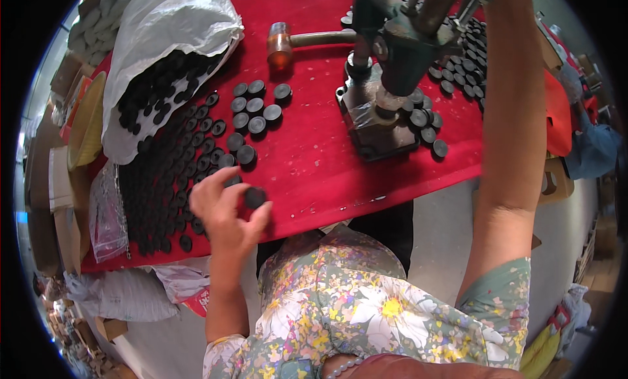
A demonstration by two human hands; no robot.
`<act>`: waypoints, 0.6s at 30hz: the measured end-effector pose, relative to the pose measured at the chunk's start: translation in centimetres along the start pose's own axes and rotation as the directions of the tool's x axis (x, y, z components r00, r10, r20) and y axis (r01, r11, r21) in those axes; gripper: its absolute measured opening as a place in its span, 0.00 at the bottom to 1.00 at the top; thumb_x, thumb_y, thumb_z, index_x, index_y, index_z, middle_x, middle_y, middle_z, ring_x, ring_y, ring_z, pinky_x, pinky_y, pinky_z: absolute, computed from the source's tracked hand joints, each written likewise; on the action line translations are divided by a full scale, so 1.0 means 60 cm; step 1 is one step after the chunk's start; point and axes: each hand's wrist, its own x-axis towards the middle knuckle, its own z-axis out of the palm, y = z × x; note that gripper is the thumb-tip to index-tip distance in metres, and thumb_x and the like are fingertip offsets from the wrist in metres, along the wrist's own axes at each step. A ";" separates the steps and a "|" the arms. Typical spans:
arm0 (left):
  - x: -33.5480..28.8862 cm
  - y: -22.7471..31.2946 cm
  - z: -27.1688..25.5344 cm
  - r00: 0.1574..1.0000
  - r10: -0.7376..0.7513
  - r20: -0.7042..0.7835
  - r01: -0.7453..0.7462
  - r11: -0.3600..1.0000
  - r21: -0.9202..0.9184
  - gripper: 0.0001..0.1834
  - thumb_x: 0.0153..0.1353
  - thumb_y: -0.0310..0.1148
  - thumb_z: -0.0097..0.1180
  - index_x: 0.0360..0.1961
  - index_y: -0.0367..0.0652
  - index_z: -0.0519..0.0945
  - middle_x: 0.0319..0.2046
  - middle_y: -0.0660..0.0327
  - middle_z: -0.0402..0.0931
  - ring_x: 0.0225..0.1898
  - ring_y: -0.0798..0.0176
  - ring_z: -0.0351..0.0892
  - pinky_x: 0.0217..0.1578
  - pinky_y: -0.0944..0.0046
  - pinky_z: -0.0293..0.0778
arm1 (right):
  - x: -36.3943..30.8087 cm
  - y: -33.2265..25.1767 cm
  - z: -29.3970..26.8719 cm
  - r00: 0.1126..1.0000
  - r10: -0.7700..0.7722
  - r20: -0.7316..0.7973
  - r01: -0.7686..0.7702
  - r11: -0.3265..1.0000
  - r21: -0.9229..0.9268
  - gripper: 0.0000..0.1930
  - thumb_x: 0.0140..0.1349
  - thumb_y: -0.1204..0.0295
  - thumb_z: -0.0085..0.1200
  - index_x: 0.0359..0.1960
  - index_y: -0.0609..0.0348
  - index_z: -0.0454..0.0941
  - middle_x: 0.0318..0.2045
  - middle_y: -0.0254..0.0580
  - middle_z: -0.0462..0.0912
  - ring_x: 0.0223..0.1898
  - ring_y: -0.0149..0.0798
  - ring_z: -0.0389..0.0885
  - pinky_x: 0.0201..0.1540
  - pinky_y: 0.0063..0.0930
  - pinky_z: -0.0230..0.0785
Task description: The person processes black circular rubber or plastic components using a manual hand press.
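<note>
My left hand (224, 210) is at the near edge of the red table. Its thumb and fingers curl around a small round black cap (254, 197). Just beyond it are more round caps (246, 155), several in a loose cluster with grey faces. My right forearm (513, 124) reaches up past the top edge beside a dark green hand press (402, 49); the hand itself is out of view. Under the press's ram, the heavy base (383, 140) stands on the cloth, with round caps (428, 120) against its right side.
A white sack (176, 19) spills dark caps at the far left, beside a wide spread of black pieces (157, 196). A mallet (280, 45) lies left of the press. More caps (468, 68) lie to the far right. A red cloth (366, 189) covers the table.
</note>
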 end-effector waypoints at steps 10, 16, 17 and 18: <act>0.191 0.136 0.239 0.984 0.150 -0.092 -0.176 0.842 -0.510 0.19 0.41 0.32 0.74 0.35 0.40 0.83 0.43 0.61 0.79 0.50 0.54 0.75 0.55 0.52 0.61 | 0.004 0.014 0.004 0.999 -0.052 0.010 0.053 0.998 -0.035 0.13 0.64 0.61 0.57 0.25 0.54 0.75 0.16 0.29 0.70 0.18 0.26 0.67 0.23 0.24 0.60; 0.209 0.166 0.274 1.000 0.024 -0.006 -0.022 0.752 -0.659 0.21 0.39 0.30 0.77 0.37 0.36 0.85 0.45 0.58 0.80 0.49 0.52 0.78 0.52 0.53 0.72 | -0.039 -0.033 0.026 0.998 0.056 0.001 -0.056 0.995 0.087 0.12 0.65 0.61 0.58 0.34 0.56 0.79 0.18 0.23 0.69 0.18 0.21 0.65 0.22 0.20 0.57; 0.211 0.169 0.280 0.998 -0.038 0.047 0.060 0.680 -0.731 0.21 0.38 0.32 0.78 0.34 0.36 0.85 0.45 0.59 0.80 0.49 0.52 0.76 0.53 0.51 0.71 | -0.040 -0.034 0.023 0.998 0.064 0.014 -0.065 0.994 0.093 0.12 0.65 0.61 0.58 0.36 0.57 0.80 0.18 0.22 0.69 0.18 0.21 0.64 0.22 0.19 0.57; 0.212 0.169 0.283 0.998 -0.036 0.048 0.060 0.680 -0.731 0.21 0.38 0.32 0.78 0.34 0.36 0.85 0.45 0.59 0.80 0.49 0.52 0.76 0.53 0.51 0.71 | -0.037 -0.030 0.020 0.998 0.065 0.012 -0.065 0.994 0.092 0.12 0.65 0.61 0.58 0.36 0.57 0.80 0.18 0.22 0.69 0.18 0.21 0.64 0.22 0.19 0.57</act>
